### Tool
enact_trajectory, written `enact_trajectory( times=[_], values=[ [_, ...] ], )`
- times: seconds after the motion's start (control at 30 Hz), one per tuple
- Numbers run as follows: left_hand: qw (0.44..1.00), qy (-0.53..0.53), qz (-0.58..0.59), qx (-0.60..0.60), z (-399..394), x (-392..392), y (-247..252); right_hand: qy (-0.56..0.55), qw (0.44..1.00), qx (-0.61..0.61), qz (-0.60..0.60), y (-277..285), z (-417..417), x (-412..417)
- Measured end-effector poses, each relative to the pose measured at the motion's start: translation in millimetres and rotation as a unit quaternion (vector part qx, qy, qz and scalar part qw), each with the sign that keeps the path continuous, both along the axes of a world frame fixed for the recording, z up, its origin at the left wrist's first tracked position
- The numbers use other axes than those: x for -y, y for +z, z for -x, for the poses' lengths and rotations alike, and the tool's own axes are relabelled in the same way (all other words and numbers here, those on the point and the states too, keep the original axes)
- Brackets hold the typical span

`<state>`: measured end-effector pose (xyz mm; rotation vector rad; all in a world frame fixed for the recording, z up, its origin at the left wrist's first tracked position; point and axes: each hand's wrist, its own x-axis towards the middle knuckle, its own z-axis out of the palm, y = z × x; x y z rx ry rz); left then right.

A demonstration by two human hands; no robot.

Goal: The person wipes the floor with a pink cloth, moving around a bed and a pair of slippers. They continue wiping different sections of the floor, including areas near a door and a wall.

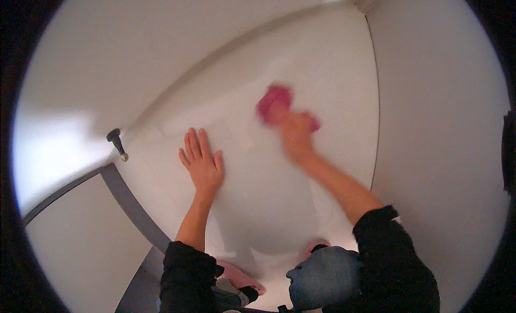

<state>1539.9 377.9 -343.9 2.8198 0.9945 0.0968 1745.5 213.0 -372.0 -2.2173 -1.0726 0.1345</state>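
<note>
My right hand (297, 133) grips a crumpled pink cloth (275, 96), which bunches out past the fingers on both sides. Both the hand and the cloth are blurred, over a pale floor (262, 180). Farther left, my left hand (204, 167) rests palm down on the same floor, fingers a little apart and holding nothing. Parts of the cloth are hidden under my right hand.
A dark door stop (117, 142) with a light tip juts from the base of the pale wall (161, 42). A grey frame (131, 206) borders a pale panel at lower left. Another wall (435, 95) rises at right. Pink slippers (242, 276) and a denim-covered knee (326, 276) are below.
</note>
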Motion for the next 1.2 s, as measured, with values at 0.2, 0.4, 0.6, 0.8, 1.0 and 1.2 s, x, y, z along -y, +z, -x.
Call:
enact_trajectory(
  times=[0.2, 0.4, 0.6, 0.8, 1.0, 1.2],
  values=[
    [0.999, 0.006, 0.031, 0.013, 8.9, -3.4, -3.9, 0.127, 0.892, -0.432, -0.051, 35.1, 96.4, -3.2],
    [0.999, 0.011, 0.045, 0.014, 13.8, -9.4, -7.5, -0.193, 0.926, -0.299, -0.127, 58.6, -116.0, -14.3],
    [0.998, 0.01, 0.053, 0.012, 12.0, -12.8, -9.0, -0.25, 0.947, 0.17, 0.107, -5.4, -290.7, -20.0],
    [0.999, 0.005, 0.039, -0.001, 10.3, -10.6, -7.8, -0.112, 0.965, 0.22, 0.082, -32.6, -231.1, -67.9],
    [0.999, 0.007, 0.043, 0.007, 10.8, -13.8, -6.9, 0.192, 0.97, 0.145, 0.033, -4.1, -30.3, -118.0],
    [0.998, 0.005, 0.051, 0.021, 19.0, -17.6, -10.8, 0.179, 0.98, -0.018, -0.084, 5.2, -97.4, -93.9]
  ],
)
